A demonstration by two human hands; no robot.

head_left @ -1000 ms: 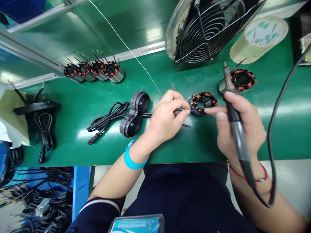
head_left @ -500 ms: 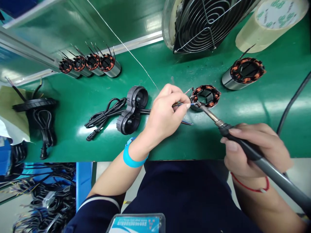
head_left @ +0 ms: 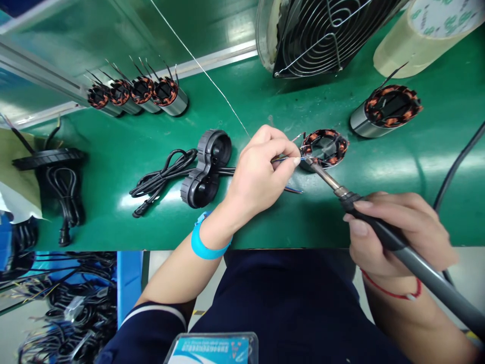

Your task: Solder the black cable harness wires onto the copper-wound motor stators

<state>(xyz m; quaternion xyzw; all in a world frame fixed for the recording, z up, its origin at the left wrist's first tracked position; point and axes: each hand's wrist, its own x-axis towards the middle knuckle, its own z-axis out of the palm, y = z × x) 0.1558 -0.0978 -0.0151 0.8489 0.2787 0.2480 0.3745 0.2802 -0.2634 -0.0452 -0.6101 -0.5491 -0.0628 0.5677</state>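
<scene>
My left hand (head_left: 263,169) is closed in a pinch on thin coloured wires (head_left: 282,158) at the left rim of a copper-wound motor stator (head_left: 329,146). The wires come from a black cable that runs under the hand from a black two-ring plastic cap (head_left: 207,169). In my right hand (head_left: 401,232) is a soldering iron (head_left: 379,222), its tip at the stator's near left rim, against the wire ends. Whether the tip touches them I cannot tell. A thin strand of solder wire (head_left: 212,78) slants down from above to the left hand.
Several stators (head_left: 166,96) stand in a row at the back left, another stator (head_left: 386,114) at the right. Behind are a fan (head_left: 326,35) with a wire grille and a tape roll (head_left: 401,43). A black cap with coiled cable (head_left: 64,197) and a blue bin (head_left: 129,283) lie left.
The view has shifted slightly. My left hand still pinches the wires and the iron's tip stays at the stator's rim; smoke-like haze shows over the stator.
</scene>
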